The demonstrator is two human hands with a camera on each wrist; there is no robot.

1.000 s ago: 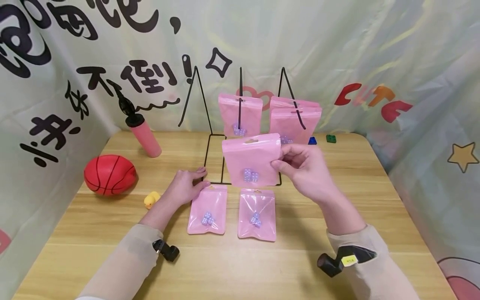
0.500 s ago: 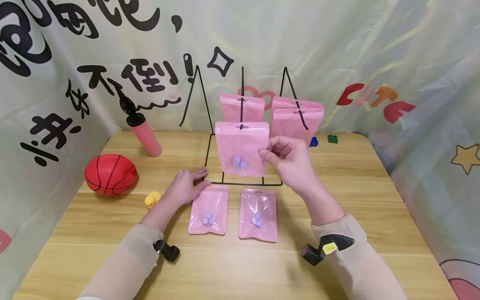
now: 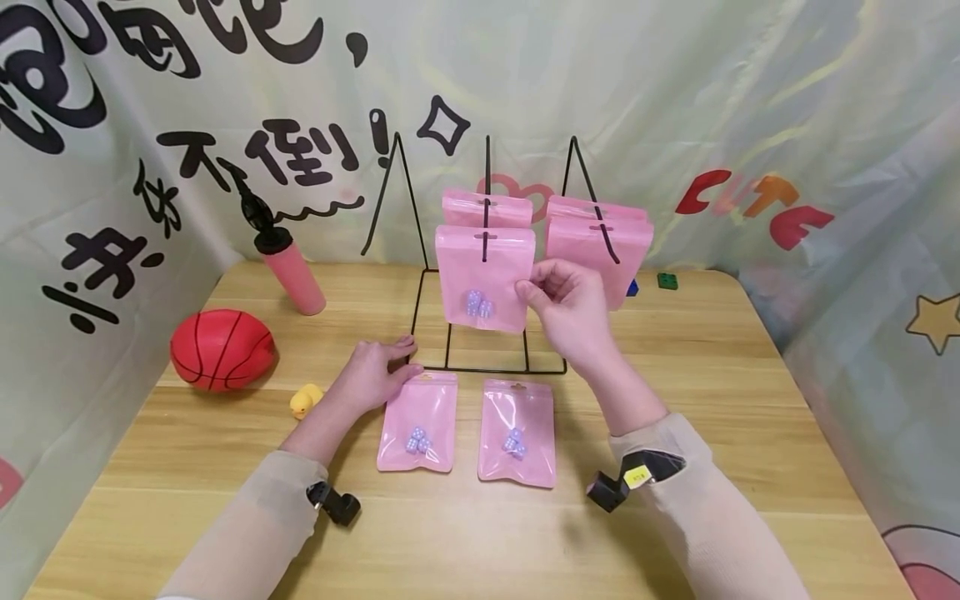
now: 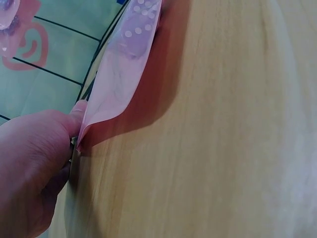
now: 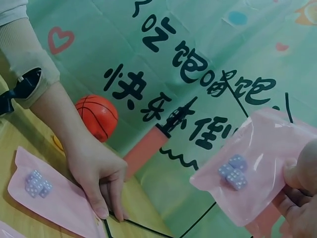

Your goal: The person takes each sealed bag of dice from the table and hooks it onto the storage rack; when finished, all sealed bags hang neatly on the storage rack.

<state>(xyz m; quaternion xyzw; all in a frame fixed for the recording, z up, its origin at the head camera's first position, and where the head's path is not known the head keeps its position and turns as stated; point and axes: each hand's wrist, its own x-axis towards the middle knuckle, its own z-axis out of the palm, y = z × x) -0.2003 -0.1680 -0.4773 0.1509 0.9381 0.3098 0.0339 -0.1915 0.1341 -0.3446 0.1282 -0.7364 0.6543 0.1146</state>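
Observation:
My right hand [image 3: 573,308] pinches the right edge of a pink zip bag [image 3: 457,258] with several lilac dice [image 5: 234,172] inside. The middle hook's tip comes through that bag's hanging hole, and another pink bag [image 3: 459,204] hangs behind it. At the front left corner of the black wire display rack [image 3: 487,370], my left hand [image 3: 367,379] holds the base between thumb and fingers. Two more pink bags, one left [image 3: 397,417] and one right [image 3: 495,417], lie flat in front of the rack. The right hook [image 3: 581,171] carries two bags; the left hook [image 3: 382,187] is bare.
On the left of the wooden table [image 3: 300,533] are a red toy basketball [image 3: 222,350], a yellow rubber duck [image 3: 304,400] and a pink hand pump [image 3: 295,275]. Green [image 3: 667,281] and blue [image 3: 633,288] toy bricks sit back right. A printed curtain encloses the back and sides.
My right hand has moved the bag left, then back and slightly up, bringing its hole over the middle hook's tip and the bag further along it. My left hand stays at the rack's corner.

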